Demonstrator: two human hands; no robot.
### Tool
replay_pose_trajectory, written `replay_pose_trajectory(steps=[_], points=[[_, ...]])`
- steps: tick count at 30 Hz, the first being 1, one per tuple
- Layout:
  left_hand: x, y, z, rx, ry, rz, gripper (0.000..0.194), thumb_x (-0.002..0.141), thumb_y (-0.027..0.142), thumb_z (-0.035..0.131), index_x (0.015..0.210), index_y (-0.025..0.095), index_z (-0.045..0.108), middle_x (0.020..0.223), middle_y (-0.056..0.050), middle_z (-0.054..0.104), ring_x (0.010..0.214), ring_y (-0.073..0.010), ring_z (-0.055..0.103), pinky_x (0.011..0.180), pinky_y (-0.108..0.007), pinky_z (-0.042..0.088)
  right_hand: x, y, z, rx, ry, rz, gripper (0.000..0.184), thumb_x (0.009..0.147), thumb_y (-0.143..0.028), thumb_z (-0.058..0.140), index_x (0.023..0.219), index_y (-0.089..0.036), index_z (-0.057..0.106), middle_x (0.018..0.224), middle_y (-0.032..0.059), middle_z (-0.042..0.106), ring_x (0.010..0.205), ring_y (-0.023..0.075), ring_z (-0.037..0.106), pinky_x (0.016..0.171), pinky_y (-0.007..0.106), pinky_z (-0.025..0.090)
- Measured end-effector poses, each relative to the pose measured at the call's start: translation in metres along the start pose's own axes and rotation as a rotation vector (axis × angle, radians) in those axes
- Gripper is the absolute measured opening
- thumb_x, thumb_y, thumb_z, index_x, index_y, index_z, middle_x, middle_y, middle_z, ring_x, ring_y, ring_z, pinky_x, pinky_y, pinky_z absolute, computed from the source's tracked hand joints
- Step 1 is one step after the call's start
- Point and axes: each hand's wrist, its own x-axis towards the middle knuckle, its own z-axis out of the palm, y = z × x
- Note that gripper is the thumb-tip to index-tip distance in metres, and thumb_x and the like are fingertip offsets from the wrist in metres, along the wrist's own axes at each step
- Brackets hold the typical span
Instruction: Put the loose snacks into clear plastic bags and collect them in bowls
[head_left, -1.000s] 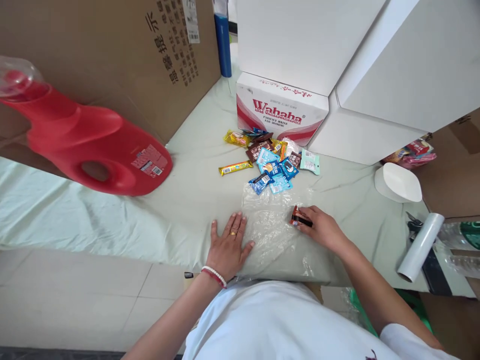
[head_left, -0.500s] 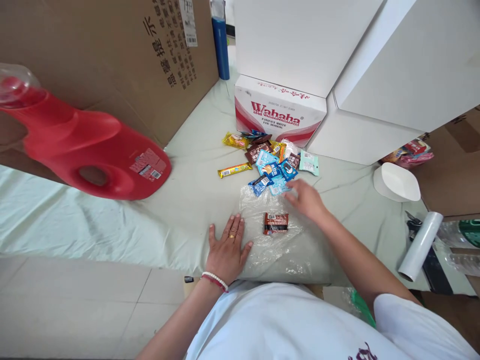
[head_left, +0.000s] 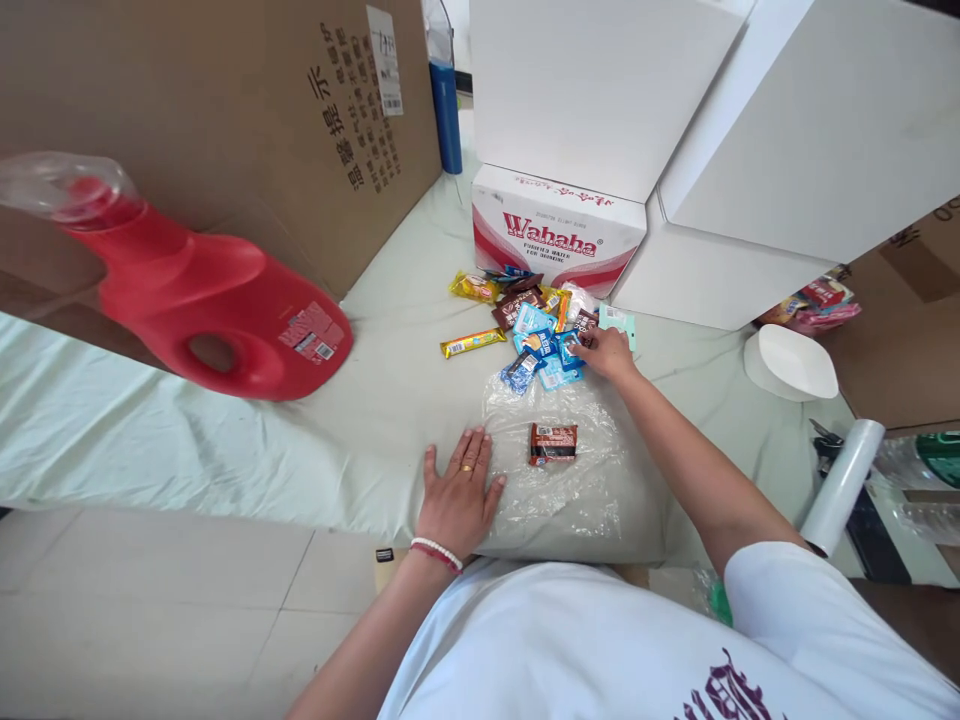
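Note:
My left hand (head_left: 459,492) lies flat, fingers spread, on the table cover at the left edge of a clear plastic sheet (head_left: 592,500). A brown snack packet (head_left: 553,444) rests on that sheet, a little right of my left hand. Farther back is a loose pile of wrapped snacks. My right hand (head_left: 611,352) reaches into the pile's right side, its fingertips closed at a blue snack packet (head_left: 568,350). Beside it are a light-blue packet (head_left: 561,374), a brown packet (head_left: 586,320) and a mint-green packet (head_left: 616,318), partly behind my hand. A yellow stick packet (head_left: 473,343) lies on the left.
A Wahaba-style printed water carton (head_left: 555,235), reading "Wahaha", stands behind the pile, with white boxes (head_left: 570,90) around it. On the left are a red jug (head_left: 225,300) and a large cardboard box (head_left: 247,130). A white bowl (head_left: 791,362) and a film roll (head_left: 844,485) are right.
My right hand has moved forward from the front edge of the pile onto the blue packet. My left hand stays flat in place. The view has shifted slightly.

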Motion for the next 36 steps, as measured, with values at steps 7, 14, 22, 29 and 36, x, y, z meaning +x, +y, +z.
replay_pose_trajectory(steps=[7,14,22,29,36], points=[[0.001,0.002,-0.001,0.005,0.000,-0.004,0.059,0.105,0.041,0.032,0.159,0.018,0.037,0.164,-0.015,0.037,0.153,-0.0342,0.037,0.124,-0.071,0.015,-0.003,-0.012,0.010,0.294,0.039,0.116,0.028,0.076,-0.037,0.072,0.096,-0.018,0.064,0.095,0.0048,0.067,0.088,0.0205,0.059,0.085,0.033,0.048],[0.000,0.001,0.000,-0.017,0.019,-0.008,0.059,0.105,0.041,0.033,0.160,0.018,0.037,0.165,-0.015,0.035,0.153,-0.0322,0.037,0.126,-0.068,0.009,-0.077,-0.015,-0.016,0.515,0.235,-0.133,0.048,0.084,-0.031,0.064,0.129,-0.019,0.053,0.107,0.0063,0.062,0.086,0.0191,0.059,0.081,0.032,0.052],[0.001,0.001,0.000,-0.014,-0.005,-0.014,0.060,0.105,0.042,0.032,0.159,0.017,0.037,0.165,-0.015,0.035,0.153,-0.0326,0.036,0.125,-0.069,0.009,-0.181,-0.026,-0.006,0.188,-0.217,-0.681,0.043,0.095,-0.025,0.059,0.138,-0.023,0.058,0.130,0.0149,0.058,0.120,0.0287,0.056,0.101,0.045,0.050],[0.002,0.003,-0.002,-0.002,-0.007,-0.026,0.060,0.104,0.042,0.033,0.159,0.019,0.039,0.164,-0.014,0.037,0.152,-0.0314,0.038,0.126,-0.067,0.008,-0.174,-0.030,-0.017,0.115,-0.296,-0.548,0.060,0.093,-0.036,0.069,0.148,-0.025,0.049,0.151,0.0153,0.048,0.127,0.0308,0.059,0.098,0.043,0.052],[0.002,0.002,0.001,-0.002,-0.009,-0.025,0.061,0.104,0.043,0.033,0.159,0.017,0.038,0.164,-0.015,0.037,0.152,-0.0320,0.038,0.125,-0.069,0.011,-0.173,-0.058,-0.015,-0.086,-0.348,-0.427,0.055,0.095,-0.036,0.066,0.147,-0.026,0.050,0.138,0.0120,0.063,0.113,0.0289,0.067,0.084,0.034,0.051]])
